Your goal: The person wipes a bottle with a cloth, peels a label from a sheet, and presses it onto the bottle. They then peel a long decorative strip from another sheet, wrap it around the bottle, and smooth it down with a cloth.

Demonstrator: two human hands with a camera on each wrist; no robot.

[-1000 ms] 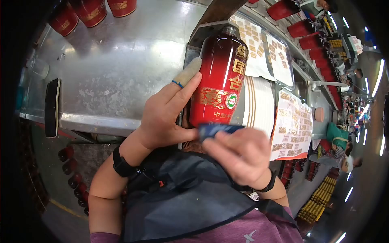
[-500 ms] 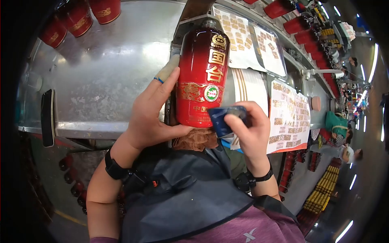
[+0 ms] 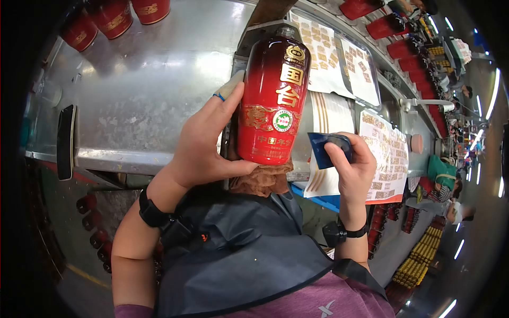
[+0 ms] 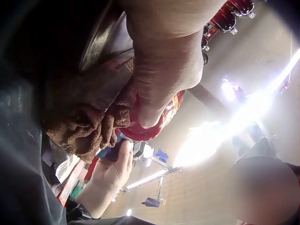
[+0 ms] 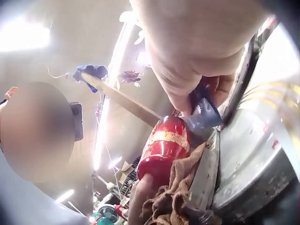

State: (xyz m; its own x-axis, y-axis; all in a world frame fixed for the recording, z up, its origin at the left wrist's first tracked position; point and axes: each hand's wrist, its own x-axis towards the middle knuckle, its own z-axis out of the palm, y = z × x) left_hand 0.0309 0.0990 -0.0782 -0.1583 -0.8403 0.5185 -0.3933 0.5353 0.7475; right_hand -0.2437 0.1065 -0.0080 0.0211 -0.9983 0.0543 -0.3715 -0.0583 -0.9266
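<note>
A glossy red bottle (image 3: 265,124) with a dark shoulder and gold characters lies on a brown cloth (image 3: 260,182), its neck pointing away from me. Along its left side rest the fingers of my left hand (image 3: 204,138), one wearing a pale finger cover, while the thumb presses at the base. A round green-and-white emblem (image 3: 282,121) sits within the gold band. To the right of the bottle, my right hand (image 3: 352,167) pinches a flat blue scraper (image 3: 319,147), held apart from the bottle. The right wrist view shows the scraper's thin, shiny edge (image 5: 206,117) past the fingers.
Sheets of gold decals (image 3: 384,153) lie to the right, with more at the back (image 3: 321,50). A striped paper strip (image 3: 324,114) is beside the bottle. Several red containers (image 3: 114,18) stand at the far left of the metal table (image 3: 143,106); a phone (image 3: 67,142) lies at its left edge.
My right hand has moved right with the scraper, away from the bottle's lower end where it was blurred. The left hand stays at the bottle, which shows its front face more fully.
</note>
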